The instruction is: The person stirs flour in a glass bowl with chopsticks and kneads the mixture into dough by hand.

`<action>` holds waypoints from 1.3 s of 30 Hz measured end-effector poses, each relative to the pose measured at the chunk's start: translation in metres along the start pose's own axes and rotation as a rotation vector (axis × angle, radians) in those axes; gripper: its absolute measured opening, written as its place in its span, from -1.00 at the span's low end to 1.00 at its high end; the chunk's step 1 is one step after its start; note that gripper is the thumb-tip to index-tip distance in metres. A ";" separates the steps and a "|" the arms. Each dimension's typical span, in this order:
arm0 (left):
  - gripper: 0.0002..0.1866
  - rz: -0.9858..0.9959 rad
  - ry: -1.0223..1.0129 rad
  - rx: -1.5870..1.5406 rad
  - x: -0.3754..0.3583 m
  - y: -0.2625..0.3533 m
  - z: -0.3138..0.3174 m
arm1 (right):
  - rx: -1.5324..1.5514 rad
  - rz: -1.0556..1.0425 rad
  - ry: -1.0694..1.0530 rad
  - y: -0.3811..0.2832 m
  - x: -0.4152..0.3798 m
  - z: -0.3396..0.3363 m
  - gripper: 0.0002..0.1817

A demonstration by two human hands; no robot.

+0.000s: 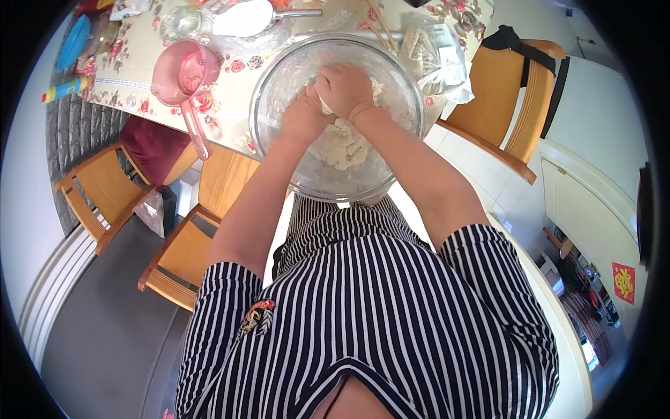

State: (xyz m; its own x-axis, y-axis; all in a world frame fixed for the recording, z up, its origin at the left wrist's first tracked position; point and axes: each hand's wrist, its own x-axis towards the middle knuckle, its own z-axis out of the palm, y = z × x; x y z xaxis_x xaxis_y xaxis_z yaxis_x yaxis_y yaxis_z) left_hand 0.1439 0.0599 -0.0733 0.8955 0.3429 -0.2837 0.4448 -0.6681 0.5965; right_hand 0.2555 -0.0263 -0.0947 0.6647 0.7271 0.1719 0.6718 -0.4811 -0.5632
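Note:
A large clear glass bowl (259, 143) stands at the table's near edge, its inner wall smeared with flour. Pale, lumpy dough (343, 148) lies in it, part of it covered by my hands and wrists. My left hand (306, 115) presses into the dough with its fingers curled round it. Beside and slightly beyond it, my right hand (345, 89) bends over the dough too, touching the left one. The fingertips of both hands are partly hidden.
A pink translucent dipper (165, 78) sits left of the bowl, its handle over the table edge. Beyond are a clear glass container (183, 24), a scoop of white powder (243, 19) and chopsticks (381, 29). A plastic bag (434, 61) is at right. Wooden chairs (528, 98) flank the table.

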 end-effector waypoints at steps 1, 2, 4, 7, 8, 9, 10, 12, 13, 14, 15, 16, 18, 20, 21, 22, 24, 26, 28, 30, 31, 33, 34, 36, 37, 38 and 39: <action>-0.38 0.009 0.014 0.003 -0.006 0.002 -0.002 | -0.004 -0.010 0.013 0.000 0.003 -0.003 -0.78; -0.34 0.018 0.013 0.076 -0.017 0.006 -0.002 | 0.131 0.038 0.138 0.000 0.004 -0.006 -0.76; -0.30 0.039 0.020 0.148 -0.038 0.016 -0.004 | 0.258 0.080 0.272 -0.004 0.002 -0.022 -0.74; -0.24 0.118 0.047 0.080 -0.079 0.036 -0.016 | 0.012 0.129 0.054 -0.026 -0.017 -0.056 -0.70; -0.24 0.057 0.010 -0.034 -0.090 0.046 -0.026 | -0.028 0.173 -0.299 -0.037 -0.022 -0.068 -0.68; -0.24 -0.008 -0.029 -0.148 -0.093 0.052 -0.034 | -0.068 0.213 -0.655 -0.047 -0.030 -0.078 -0.64; -0.24 -0.008 -0.025 -0.149 -0.093 0.052 -0.034 | -0.070 0.210 -0.654 -0.057 -0.046 -0.077 -0.64; -0.27 -0.087 0.002 -0.139 -0.092 0.045 -0.027 | -0.049 0.114 -0.092 -0.069 -0.085 -0.059 -0.66; -0.27 -0.091 0.002 -0.142 -0.091 0.038 -0.013 | -0.049 0.113 -0.097 -0.074 -0.095 -0.052 -0.66; -0.27 0.023 0.104 0.021 -0.092 0.027 0.008 | -0.073 0.159 0.046 -0.078 -0.103 -0.044 -0.67; -0.27 0.134 0.203 0.185 -0.090 0.027 0.014 | -0.096 0.205 0.185 -0.080 -0.102 -0.043 -0.68; -0.27 0.123 0.199 0.183 -0.085 0.023 0.019 | -0.092 0.205 0.174 -0.077 -0.098 -0.042 -0.68; -0.34 0.175 0.202 0.241 -0.075 0.020 0.020 | -0.036 0.304 0.145 -0.073 -0.091 -0.038 -0.71; -0.36 0.084 0.123 0.201 -0.059 0.024 0.016 | 0.000 0.229 0.197 -0.052 -0.077 -0.026 -0.74; -0.38 0.009 0.052 0.161 -0.050 0.024 0.014 | 0.028 0.152 0.265 -0.043 -0.067 -0.023 -0.77; -0.38 0.004 0.037 0.160 -0.043 0.021 0.017 | 0.030 0.165 0.255 -0.034 -0.061 -0.020 -0.77; -0.44 -0.016 0.110 0.203 -0.032 0.017 0.024 | 0.076 0.056 0.154 -0.020 -0.052 -0.021 -0.83; -0.46 -0.056 0.109 0.209 -0.021 0.020 0.021 | 0.065 0.024 0.111 -0.005 -0.040 -0.014 -0.84; -0.47 -0.087 0.125 0.224 -0.013 0.014 0.027 | 0.056 -0.019 0.086 0.001 -0.028 -0.013 -0.83; -0.59 -0.080 0.065 0.235 0.000 0.003 0.032 | -0.013 0.016 -0.073 0.002 -0.014 -0.016 -0.78; -0.59 -0.078 0.075 0.239 0.005 0.002 0.030 | -0.013 0.008 -0.065 0.000 -0.011 -0.014 -0.78; -0.55 -0.152 0.050 0.073 0.014 0.002 0.022 | -0.061 0.117 -0.050 -0.006 -0.005 -0.013 -0.71; -0.55 -0.140 0.070 0.081 0.019 -0.005 0.026 | -0.061 0.103 -0.029 -0.010 -0.002 -0.013 -0.71; -0.44 -0.140 0.021 -0.065 0.028 -0.015 0.026 | -0.115 0.286 -0.199 -0.017 0.010 -0.016 -0.56; -0.44 -0.128 0.037 -0.061 0.022 0.003 0.009 | -0.117 0.276 -0.182 -0.016 0.020 -0.020 -0.56; -0.33 -0.181 0.075 -0.006 0.008 0.023 -0.004 | 0.069 0.396 -0.279 -0.013 0.028 -0.024 -0.46; -0.21 -0.240 0.109 0.048 -0.011 0.039 -0.013 | 0.259 0.517 -0.383 -0.012 0.031 -0.030 -0.37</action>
State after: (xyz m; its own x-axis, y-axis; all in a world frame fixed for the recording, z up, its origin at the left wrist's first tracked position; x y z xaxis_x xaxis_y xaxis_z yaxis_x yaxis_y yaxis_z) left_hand 0.1511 0.0388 -0.0371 0.7583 0.5627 -0.3291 0.6470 -0.5885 0.4848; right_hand 0.2774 -0.0128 -0.0583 0.6844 0.5808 -0.4408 0.1686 -0.7143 -0.6793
